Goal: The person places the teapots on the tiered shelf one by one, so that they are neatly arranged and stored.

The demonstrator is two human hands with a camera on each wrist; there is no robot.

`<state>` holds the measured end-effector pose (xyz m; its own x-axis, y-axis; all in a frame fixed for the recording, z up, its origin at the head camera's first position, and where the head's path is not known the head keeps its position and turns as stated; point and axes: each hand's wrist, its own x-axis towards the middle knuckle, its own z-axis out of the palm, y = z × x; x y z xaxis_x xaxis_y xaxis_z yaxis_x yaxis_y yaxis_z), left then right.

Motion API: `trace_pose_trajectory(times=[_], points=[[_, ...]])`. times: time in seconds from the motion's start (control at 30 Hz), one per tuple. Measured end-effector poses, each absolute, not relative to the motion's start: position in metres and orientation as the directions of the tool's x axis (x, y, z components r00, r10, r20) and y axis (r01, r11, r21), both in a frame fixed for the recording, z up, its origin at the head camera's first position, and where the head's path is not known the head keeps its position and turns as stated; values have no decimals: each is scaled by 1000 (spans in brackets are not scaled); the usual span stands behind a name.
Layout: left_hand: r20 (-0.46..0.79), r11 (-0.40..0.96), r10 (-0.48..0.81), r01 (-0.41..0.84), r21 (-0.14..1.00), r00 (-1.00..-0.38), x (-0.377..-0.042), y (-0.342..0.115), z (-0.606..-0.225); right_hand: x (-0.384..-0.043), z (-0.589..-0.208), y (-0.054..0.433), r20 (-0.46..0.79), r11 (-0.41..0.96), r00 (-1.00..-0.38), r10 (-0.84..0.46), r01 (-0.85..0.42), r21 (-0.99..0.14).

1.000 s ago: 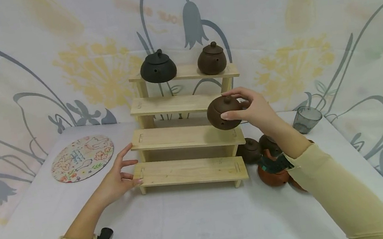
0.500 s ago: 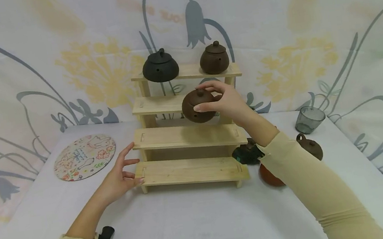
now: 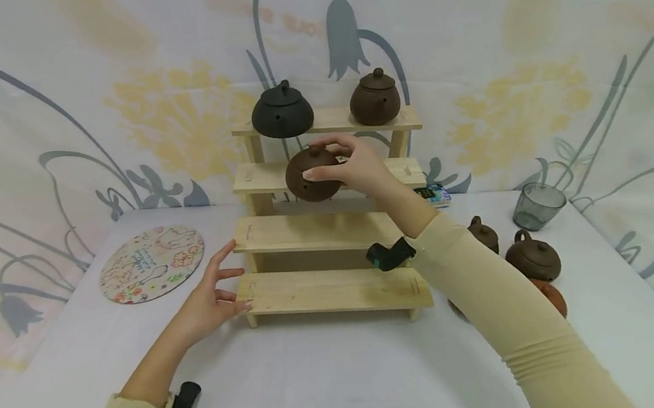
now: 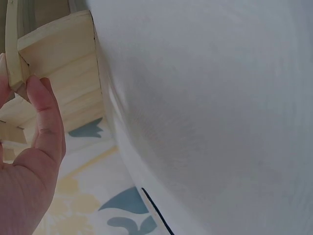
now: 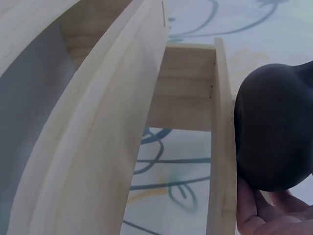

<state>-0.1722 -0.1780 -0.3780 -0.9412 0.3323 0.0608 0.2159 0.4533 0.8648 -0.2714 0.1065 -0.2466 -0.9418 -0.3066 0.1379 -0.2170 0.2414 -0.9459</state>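
The left hand (image 3: 207,311), nearest, pinches the left end of the lowest board of a pale wooden 4-tier stand (image 3: 333,290); thumb and fingers are in contact with that end. The stand rests on a white cloth-covered table (image 3: 327,385).

Above and to the right of the left hand, the right hand (image 3: 353,165) is clamped on a dark brown, round clay teapot (image 3: 310,182) with a knobbed lid. Its thumb lies across the side facing the head camera. The teapot is held upright at the third board from the bottom; whether its base touches that board cannot be told.

Beside and below the right forearm, on the table, are 1 orange-red clay teapot (image 3: 552,298), partly hidden by the sleeve, and 2 dark brown clay teapots, 1 (image 3: 533,258) well exposed and 1 (image 3: 483,235) partly covered.

Beyond the left hand lies a flat, round board with a floral print (image 3: 152,265). To the far right of the right hand stands a grey, see-through cup (image 3: 538,205).

Farthest, past the right hand, the top board bears 2 teapots: a black, squat clay teapot (image 3: 281,111) and a brown, pear-shaped clay teapot (image 3: 375,99), well apart.
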Motion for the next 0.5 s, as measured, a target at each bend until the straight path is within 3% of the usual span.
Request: trace_pose_trajectory(times=[0.5], points=[[61,454,332,217,864,-941,-174,-177,-379,-267,-247,94,240,315,-916,-322,-343,-885]])
